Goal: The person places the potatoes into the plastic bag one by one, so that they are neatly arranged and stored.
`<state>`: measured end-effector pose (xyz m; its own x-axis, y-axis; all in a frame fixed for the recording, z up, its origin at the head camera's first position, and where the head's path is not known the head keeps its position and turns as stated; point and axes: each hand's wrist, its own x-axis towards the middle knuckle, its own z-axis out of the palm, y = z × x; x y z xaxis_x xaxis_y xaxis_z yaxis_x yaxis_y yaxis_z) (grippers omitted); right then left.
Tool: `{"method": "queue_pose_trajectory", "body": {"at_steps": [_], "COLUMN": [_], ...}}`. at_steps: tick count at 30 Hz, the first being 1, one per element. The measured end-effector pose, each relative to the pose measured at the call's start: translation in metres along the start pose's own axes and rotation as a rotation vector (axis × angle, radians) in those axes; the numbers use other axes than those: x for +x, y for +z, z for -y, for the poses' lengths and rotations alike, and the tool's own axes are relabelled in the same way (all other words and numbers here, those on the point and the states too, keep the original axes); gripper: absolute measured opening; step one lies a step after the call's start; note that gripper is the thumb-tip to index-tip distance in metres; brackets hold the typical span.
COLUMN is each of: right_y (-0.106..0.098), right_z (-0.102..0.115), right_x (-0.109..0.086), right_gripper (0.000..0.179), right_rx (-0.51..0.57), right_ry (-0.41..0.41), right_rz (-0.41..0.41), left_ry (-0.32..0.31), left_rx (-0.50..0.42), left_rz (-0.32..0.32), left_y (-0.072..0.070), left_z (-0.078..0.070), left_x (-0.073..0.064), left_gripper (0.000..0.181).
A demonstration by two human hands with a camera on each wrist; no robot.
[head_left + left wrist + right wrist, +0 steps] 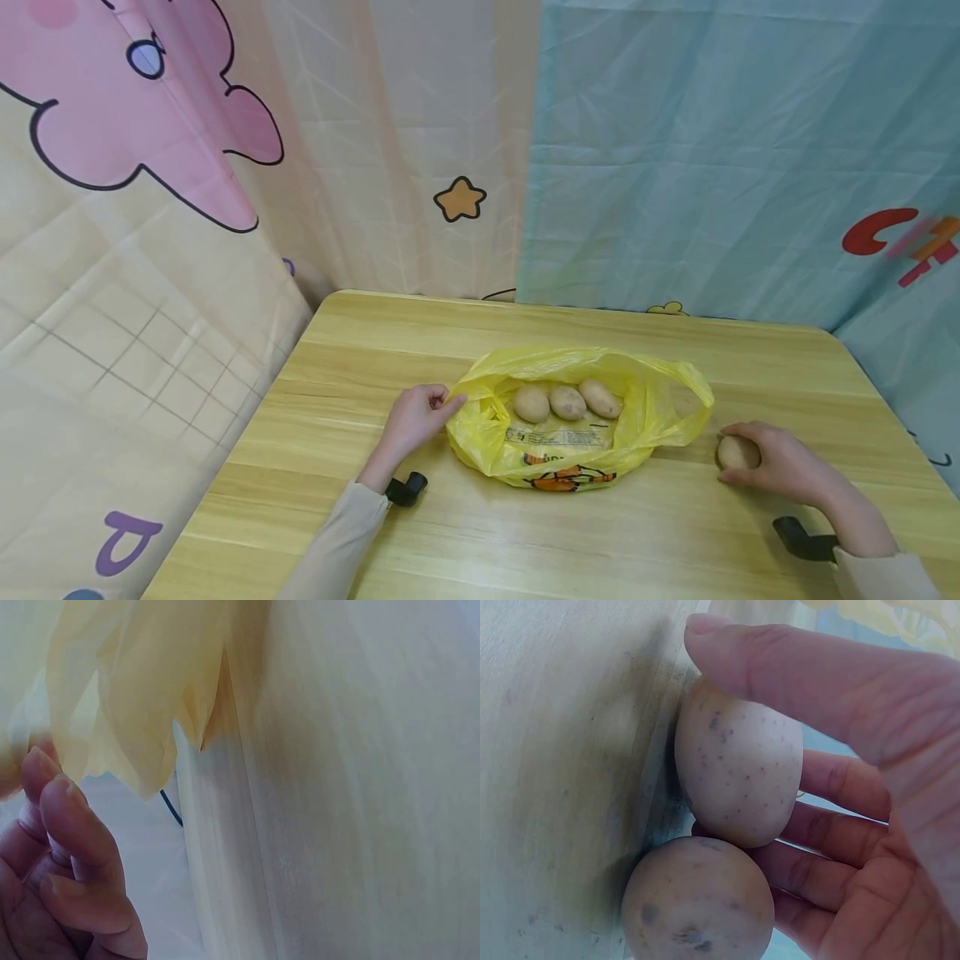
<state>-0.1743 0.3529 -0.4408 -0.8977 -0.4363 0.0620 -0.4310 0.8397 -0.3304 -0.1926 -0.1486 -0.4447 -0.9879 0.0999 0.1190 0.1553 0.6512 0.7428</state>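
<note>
A yellow plastic bag [570,475] lies with its mouth spread wide, and 3 potatoes [567,402] rest in a row inside it. My left hand [420,415] pinches the bag's left rim between thumb and fingers; the left wrist view shows the thin yellow film [135,697] by the fingertips. To the right of the bag, my right hand [783,462] grips a potato [739,765] on the table, thumb on one side and fingers on the other. A second potato [697,904] touches it in the right wrist view; the hand largely hides this pair from the head camera.
The wooden table [525,542] has rounded far corners. Printed curtains [390,150] hang behind it and along its left and right sides. The bag's handle loop [701,400] sticks out toward the right hand. Black wrist mounts [804,540] sit on both forearms.
</note>
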Motion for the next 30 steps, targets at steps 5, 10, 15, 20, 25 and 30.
{"method": "queue_pose_trajectory", "body": {"at_steps": [5, 10, 15, 20, 25, 30], "right_y": [-0.0011, -0.0020, -0.0021, -0.0025, -0.0030, -0.0021], "right_z": [0.0011, 0.0025, 0.0023, 0.0028, 0.0032, 0.0025], "right_x": [0.0009, 0.0015, 0.0018, 0.0017, 0.0010, -0.0004], "right_gripper": [0.064, 0.064, 0.064, 0.064, 0.064, 0.066], "right_rx": [-0.011, -0.009, 0.002, 0.016, 0.024, 0.043], "right_ry": [-0.005, -0.007, 0.000, -0.006, -0.002, 0.015], "right_rz": [-0.025, -0.028, -0.028, -0.051, -0.060, -0.064], "left_ry": [0.000, 0.001, -0.001, 0.000, 0.000, -0.001], "left_rx": [-0.002, -0.004, -0.008, -0.008, -0.007, -0.011], "left_rz": [-0.004, 0.001, 0.006, 0.006, 0.007, 0.008], "left_y": [-0.0001, -0.0009, -0.0017, -0.0017, -0.0016, -0.0014], "left_z": [0.0000, -0.0015, -0.0025, -0.0023, -0.0023, -0.0025], "left_x": [0.0003, 0.0004, 0.0002, 0.0001, -0.0005, -0.0010], "left_gripper": [0.042, 0.042, 0.042, 0.041, 0.042, 0.042]}}
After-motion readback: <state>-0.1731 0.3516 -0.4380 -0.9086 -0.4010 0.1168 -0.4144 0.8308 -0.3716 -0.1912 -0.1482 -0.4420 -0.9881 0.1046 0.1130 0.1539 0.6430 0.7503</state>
